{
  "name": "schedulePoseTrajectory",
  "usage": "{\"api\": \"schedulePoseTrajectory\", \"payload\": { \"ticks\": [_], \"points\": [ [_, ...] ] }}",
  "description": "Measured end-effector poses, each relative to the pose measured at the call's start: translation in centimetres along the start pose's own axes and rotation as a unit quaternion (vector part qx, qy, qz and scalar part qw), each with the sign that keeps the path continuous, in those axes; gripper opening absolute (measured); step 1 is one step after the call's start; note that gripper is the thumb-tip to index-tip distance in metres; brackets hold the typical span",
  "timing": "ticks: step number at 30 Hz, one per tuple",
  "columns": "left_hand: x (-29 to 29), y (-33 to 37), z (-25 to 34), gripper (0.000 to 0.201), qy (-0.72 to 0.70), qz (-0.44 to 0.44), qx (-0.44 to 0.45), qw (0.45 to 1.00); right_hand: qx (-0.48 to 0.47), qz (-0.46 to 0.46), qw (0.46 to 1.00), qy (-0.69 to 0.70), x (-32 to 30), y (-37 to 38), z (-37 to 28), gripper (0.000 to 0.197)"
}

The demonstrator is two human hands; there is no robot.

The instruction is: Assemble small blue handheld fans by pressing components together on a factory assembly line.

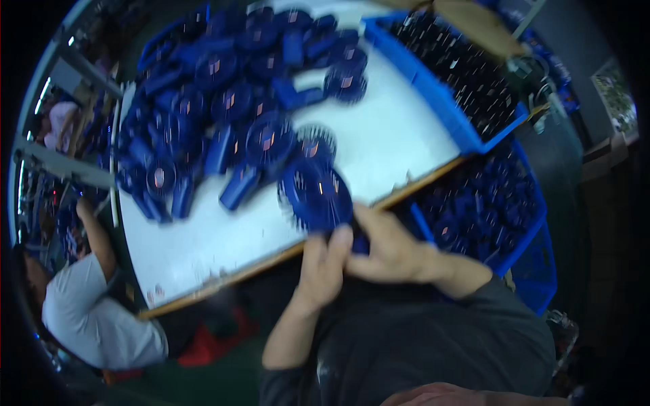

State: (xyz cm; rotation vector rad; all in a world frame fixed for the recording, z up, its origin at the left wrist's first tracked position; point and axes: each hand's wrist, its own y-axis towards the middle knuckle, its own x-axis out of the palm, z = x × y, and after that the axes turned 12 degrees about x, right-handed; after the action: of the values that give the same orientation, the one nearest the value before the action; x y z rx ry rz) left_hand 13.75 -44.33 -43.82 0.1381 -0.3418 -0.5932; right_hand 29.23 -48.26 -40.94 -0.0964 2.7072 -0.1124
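Note:
A blue handheld fan [315, 196] with a round, slotted head is held over the table's near edge, its head pointing away from me. My right hand [393, 250] is closed around the handle from the right. My left hand [321, 267] grips the lower part of the fan, its thumb pressed against the handle. Fingers hide most of the handle, and motion blurs the picture. Just beyond the held fan, several similar blue fans [269, 139] lie heaped on the white table [393, 135], heads and handles pointing various ways.
A blue crate [433, 81] of shiny black parts stands at the table's far right. Lower right, beside my right arm, another blue crate [542, 203] holds small dark-blue parts. A person in a white shirt [101, 318] sits at the left. The table has a wooden edge [271, 257].

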Motion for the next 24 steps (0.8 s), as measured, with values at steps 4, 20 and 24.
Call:
{"api": "schedulePoseTrajectory", "payload": {
  "ticks": [4, 20, 24],
  "points": [
    [1.4, 0.7, -0.8, 0.044, -0.217, 0.145, -0.018, 0.965, -0.086, 0.147, 0.984, -0.055, 0.0, 0.6, 0.6, 0.068],
    [0.2, 0.7, -0.8, 0.063, 0.126, 0.231, 0.131, 0.956, -0.026, 0.088, 0.992, -0.086, 1.0, -0.9, 3.7, 0.071],
    [1.7, -0.2, -1.1, 0.078, 0.108, 0.104, 0.09, 0.985, 0.037, 0.051, 0.997, 0.033, 0.3, -3.9, 6.0, 0.067]
  ]
}}
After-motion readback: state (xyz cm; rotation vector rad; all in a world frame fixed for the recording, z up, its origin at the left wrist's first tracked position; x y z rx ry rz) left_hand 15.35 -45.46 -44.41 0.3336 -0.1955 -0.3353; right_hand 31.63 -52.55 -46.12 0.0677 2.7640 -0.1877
